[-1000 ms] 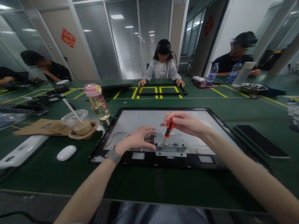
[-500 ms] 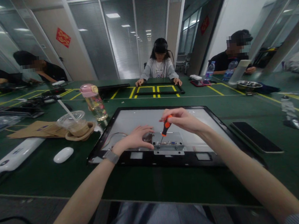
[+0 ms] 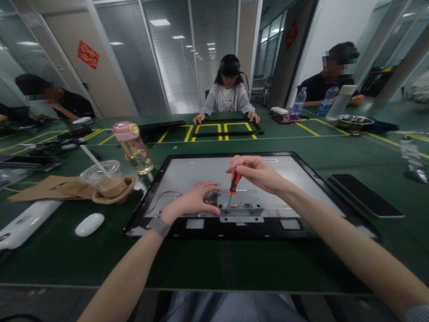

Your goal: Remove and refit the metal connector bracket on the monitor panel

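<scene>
A monitor panel [image 3: 185, 176] lies face down on the green table, its black frame around a grey back. Near its front edge sits a small metal board cover [image 3: 246, 204] with connector ports. My right hand [image 3: 255, 172] is closed round an orange-handled screwdriver [image 3: 233, 181], tip down on the cover's left side. My left hand [image 3: 193, 198], a watch on its wrist, rests with curled fingers on the panel just left of the cover, touching its left edge. What lies under those fingers is hidden.
Left of the panel stand a pink-lidded bottle [image 3: 134, 146], an iced drink cup [image 3: 103, 177] on brown paper, a white mouse [image 3: 89, 224] and a white device [image 3: 16, 226]. A black phone [image 3: 366, 202] lies to the right. Several people sit around the table.
My right hand and the screwdriver have shifted slightly left along the metal cover. The view has drifted a little; my left hand stays put.
</scene>
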A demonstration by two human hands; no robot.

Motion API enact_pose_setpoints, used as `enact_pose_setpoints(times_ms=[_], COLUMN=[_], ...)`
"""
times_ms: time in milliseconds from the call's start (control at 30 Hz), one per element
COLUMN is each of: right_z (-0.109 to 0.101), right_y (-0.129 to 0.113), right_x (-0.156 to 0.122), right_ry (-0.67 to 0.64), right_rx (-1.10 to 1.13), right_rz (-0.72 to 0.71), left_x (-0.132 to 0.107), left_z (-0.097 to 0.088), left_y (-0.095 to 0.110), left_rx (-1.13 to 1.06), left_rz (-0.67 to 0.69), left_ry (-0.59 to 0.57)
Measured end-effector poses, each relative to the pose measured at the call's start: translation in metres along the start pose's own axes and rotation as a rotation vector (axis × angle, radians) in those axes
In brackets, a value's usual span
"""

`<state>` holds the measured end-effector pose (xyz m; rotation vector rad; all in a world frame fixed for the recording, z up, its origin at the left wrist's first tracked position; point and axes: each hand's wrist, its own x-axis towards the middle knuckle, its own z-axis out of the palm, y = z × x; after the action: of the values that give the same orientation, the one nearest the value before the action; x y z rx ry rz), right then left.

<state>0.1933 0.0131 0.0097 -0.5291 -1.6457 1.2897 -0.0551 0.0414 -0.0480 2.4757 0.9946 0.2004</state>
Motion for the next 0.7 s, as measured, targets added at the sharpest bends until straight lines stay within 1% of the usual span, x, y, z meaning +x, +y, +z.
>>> enact_pose_setpoints(times_ms=[100,167,233,300,400,467,567,700], right_z=[0.002,0.004,0.005,0.006,0.004,0.002,-0.002,-0.003], right_y=[-0.004,-0.008,-0.010,-0.009,-0.003,0.000,-0.002,-0.008], right_x=[-0.001,-0.002,-0.002,-0.002,-0.001,0.000,0.000,0.000], right_ry=[-0.064,-0.117,-0.148,-0.150,-0.108,-0.087,-0.085,-0.116], right_rx=[0.080,0.149,0.174,0.164,0.150,0.141,0.091,-0.024], right_rz=[0.081,0.098,0.106,0.094,0.043,0.053,0.068,0.032], left_x=[0.000,0.000,0.000,0.000,0.000,0.000,0.000,0.000], left_z=[0.000,0.000,0.000,0.001,0.002,0.002,0.001,0.001], left_y=[0.000,0.000,-0.001,-0.002,-0.002,-0.001,0.000,-0.002], left_rx=[-0.004,-0.003,-0.003,-0.007,-0.003,0.006,0.013,0.003], left_rz=[-0.005,-0.001,0.011,0.019,0.014,0.003,-0.001,0.010], left_ry=[-0.001,0.004,0.013,0.019,0.015,0.011,0.004,0.008])
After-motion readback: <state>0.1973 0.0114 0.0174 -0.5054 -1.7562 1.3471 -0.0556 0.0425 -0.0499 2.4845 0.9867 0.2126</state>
